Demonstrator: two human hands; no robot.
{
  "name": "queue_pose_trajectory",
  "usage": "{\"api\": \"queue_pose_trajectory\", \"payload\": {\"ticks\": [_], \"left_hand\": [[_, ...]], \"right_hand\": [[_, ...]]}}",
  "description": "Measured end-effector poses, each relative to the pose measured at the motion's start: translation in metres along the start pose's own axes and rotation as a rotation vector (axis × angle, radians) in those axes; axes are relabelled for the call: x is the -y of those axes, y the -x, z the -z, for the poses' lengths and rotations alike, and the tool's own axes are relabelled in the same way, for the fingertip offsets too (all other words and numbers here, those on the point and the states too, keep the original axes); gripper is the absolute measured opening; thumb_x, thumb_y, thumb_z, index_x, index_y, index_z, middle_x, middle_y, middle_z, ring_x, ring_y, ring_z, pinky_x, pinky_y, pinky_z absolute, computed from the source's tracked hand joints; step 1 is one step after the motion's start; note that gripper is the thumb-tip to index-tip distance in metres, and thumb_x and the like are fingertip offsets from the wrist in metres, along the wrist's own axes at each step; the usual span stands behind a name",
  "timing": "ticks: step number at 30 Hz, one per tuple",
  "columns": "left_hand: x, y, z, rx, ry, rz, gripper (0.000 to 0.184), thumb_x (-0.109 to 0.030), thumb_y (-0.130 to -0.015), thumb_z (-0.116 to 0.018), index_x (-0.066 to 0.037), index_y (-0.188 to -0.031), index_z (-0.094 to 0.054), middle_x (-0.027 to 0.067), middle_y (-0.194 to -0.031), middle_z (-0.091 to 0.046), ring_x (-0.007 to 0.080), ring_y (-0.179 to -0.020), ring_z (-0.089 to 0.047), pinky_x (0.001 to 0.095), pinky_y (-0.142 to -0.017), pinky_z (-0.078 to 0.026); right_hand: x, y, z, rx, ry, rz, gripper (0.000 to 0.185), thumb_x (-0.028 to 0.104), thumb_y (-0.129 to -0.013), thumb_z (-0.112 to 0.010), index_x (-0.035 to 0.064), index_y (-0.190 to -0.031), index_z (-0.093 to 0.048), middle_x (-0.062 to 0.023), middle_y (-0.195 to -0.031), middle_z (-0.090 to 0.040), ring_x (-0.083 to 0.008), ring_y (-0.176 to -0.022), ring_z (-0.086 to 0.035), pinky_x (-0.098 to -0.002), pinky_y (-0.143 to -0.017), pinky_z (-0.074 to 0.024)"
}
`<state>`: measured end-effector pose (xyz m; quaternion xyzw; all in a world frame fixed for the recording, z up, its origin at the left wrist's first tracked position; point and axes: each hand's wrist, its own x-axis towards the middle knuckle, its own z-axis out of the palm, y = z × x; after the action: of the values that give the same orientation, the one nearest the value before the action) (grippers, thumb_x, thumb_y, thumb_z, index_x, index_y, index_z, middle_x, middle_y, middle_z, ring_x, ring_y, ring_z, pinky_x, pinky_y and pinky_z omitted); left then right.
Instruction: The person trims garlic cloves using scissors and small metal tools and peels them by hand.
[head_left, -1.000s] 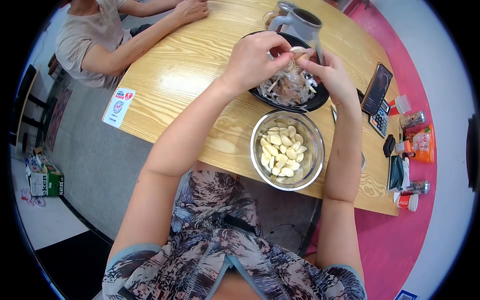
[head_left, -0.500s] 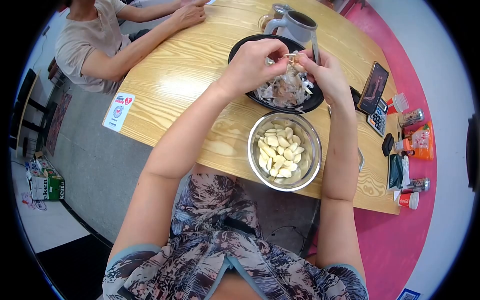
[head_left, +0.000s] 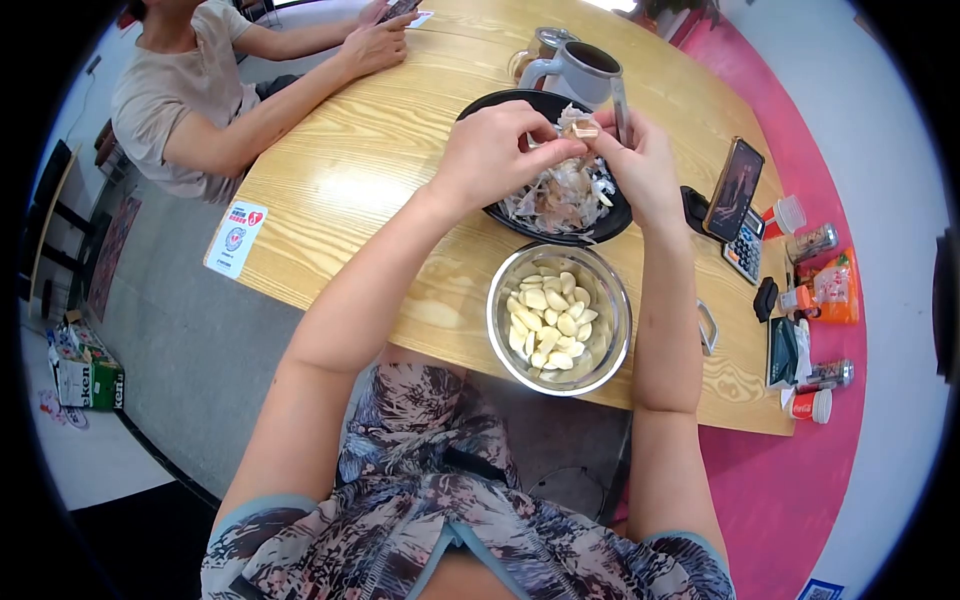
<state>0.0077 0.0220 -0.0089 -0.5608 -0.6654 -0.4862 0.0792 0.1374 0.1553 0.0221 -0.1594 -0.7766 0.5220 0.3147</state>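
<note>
My left hand [head_left: 500,150] is closed, thumb and fingers pinching a piece of garlic with papery skin [head_left: 578,128]. My right hand [head_left: 640,165] pinches the other side of that garlic. A flat grey strip, which looks like a knife blade [head_left: 620,108], sticks up from my right hand; its handle is hidden. Both hands are over a black bowl [head_left: 490,102] heaped with loose garlic skins [head_left: 558,200]. Nearer me stands a steel bowl [head_left: 618,340] holding several peeled garlic cloves [head_left: 550,315].
Behind the black bowl stand a grey mug [head_left: 575,78] and a glass jar [head_left: 552,42]. On the right are a propped phone [head_left: 735,190], a calculator [head_left: 743,250], cups and cans. Another person [head_left: 190,100] sits at the table's far left, holding a phone [head_left: 400,10].
My hands have come slightly lower, the garlic still pinched between them. The whole view has shifted a little. The other person's phone has come into sight.
</note>
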Motion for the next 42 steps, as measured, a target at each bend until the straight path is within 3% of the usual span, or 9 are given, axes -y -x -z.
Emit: {"api": "queue_pose_trajectory", "payload": {"ticks": [2,3,10,12,20,26,30,40,42], "left_hand": [[0.001,0.000,-0.003,0.025,0.126,0.004,0.027,-0.025,-0.083,-0.073,-0.002,-0.097,-0.070,0.0062,-0.081,-0.068,0.0121,-0.064,-0.061,0.0261,-0.060,-0.049],[0.004,0.000,-0.004,0.038,0.261,0.052,0.025,-0.027,-0.083,-0.069,-0.005,-0.095,-0.071,0.0093,-0.080,-0.068,0.0214,-0.067,-0.064,0.0324,-0.062,-0.050],[0.005,0.000,-0.008,-0.039,0.335,-0.012,0.018,-0.011,-0.082,-0.065,-0.003,-0.098,-0.068,0.0114,-0.082,-0.068,0.0221,-0.068,-0.065,0.0319,-0.067,-0.052],[0.005,0.000,-0.004,0.048,0.200,-0.044,0.022,-0.007,-0.087,-0.063,0.001,-0.107,-0.065,0.0086,-0.095,-0.068,0.0142,-0.081,-0.068,0.0264,-0.075,-0.054],[0.006,0.000,-0.004,-0.001,0.287,0.056,0.023,-0.009,-0.087,-0.065,0.000,-0.108,-0.065,0.0079,-0.093,-0.069,0.0118,-0.080,-0.066,0.0254,-0.072,-0.054],[0.007,-0.001,-0.003,-0.028,0.305,0.086,0.025,-0.009,-0.087,-0.065,0.000,-0.110,-0.065,0.0062,-0.091,-0.069,0.0095,-0.078,-0.065,0.0232,-0.069,-0.052],[0.012,-0.002,-0.005,-0.128,0.345,0.095,0.022,-0.012,-0.084,-0.066,0.000,-0.102,-0.067,0.0090,-0.084,-0.066,0.0169,-0.071,-0.065,0.0281,-0.067,-0.053],[0.013,-0.004,-0.001,-0.106,0.342,0.106,0.024,-0.007,-0.087,-0.064,-0.002,-0.111,-0.065,0.0034,-0.090,-0.064,0.0100,-0.077,-0.061,0.0233,-0.068,-0.051],[0.012,-0.004,-0.001,-0.078,0.313,0.077,0.024,-0.006,-0.088,-0.064,-0.003,-0.112,-0.065,0.0038,-0.091,-0.065,0.0100,-0.078,-0.061,0.0232,-0.069,-0.051]], "right_hand": [[0.003,0.003,-0.005,0.027,-0.036,-0.006,0.017,0.012,-0.084,-0.068,-0.0028,-0.091,-0.062,-0.0007,-0.073,-0.062,-0.0053,-0.063,-0.053,-0.0209,-0.057,-0.0421],[0.004,0.003,-0.006,0.048,-0.070,-0.014,0.016,0.011,-0.084,-0.068,-0.0025,-0.089,-0.063,0.0000,-0.072,-0.062,-0.0048,-0.063,-0.052,-0.0206,-0.057,-0.0414],[0.000,0.002,-0.001,0.046,0.054,0.016,0.009,0.009,-0.083,-0.068,0.0009,-0.088,-0.066,0.0044,-0.068,-0.059,-0.0026,-0.061,-0.047,-0.0203,-0.055,-0.0352],[0.000,0.002,0.000,0.045,0.074,0.005,0.009,0.007,-0.083,-0.068,0.0010,-0.089,-0.066,0.0047,-0.067,-0.058,-0.0028,-0.060,-0.047,-0.0209,-0.055,-0.0345],[0.019,0.005,0.008,-0.087,-0.111,0.026,0.008,0.004,-0.082,-0.068,-0.0001,-0.089,-0.066,0.0026,-0.068,-0.060,-0.0047,-0.061,-0.048,-0.0211,-0.057,-0.0380],[0.005,0.002,0.018,0.000,0.535,-0.025,0.010,0.007,-0.077,-0.070,0.0002,-0.082,-0.065,-0.0036,-0.061,-0.057,-0.0105,-0.058,-0.049,-0.0298,-0.055,-0.0404],[-0.003,-0.002,0.027,-0.018,0.503,-0.033,0.008,0.006,-0.078,-0.068,-0.0004,-0.081,-0.065,-0.0047,-0.062,-0.058,-0.0117,-0.058,-0.051,-0.0300,-0.055,-0.0418],[0.011,0.005,0.022,0.124,0.623,-0.096,0.013,0.010,-0.079,-0.070,0.0004,-0.087,-0.067,-0.0086,-0.073,-0.062,-0.0191,-0.065,-0.058,-0.0330,-0.064,-0.0470],[0.004,0.007,0.016,0.005,0.578,0.126,0.016,0.012,-0.079,-0.070,-0.0001,-0.090,-0.067,-0.0121,-0.081,-0.062,-0.0238,-0.072,-0.060,-0.0347,-0.069,-0.0472]]}}
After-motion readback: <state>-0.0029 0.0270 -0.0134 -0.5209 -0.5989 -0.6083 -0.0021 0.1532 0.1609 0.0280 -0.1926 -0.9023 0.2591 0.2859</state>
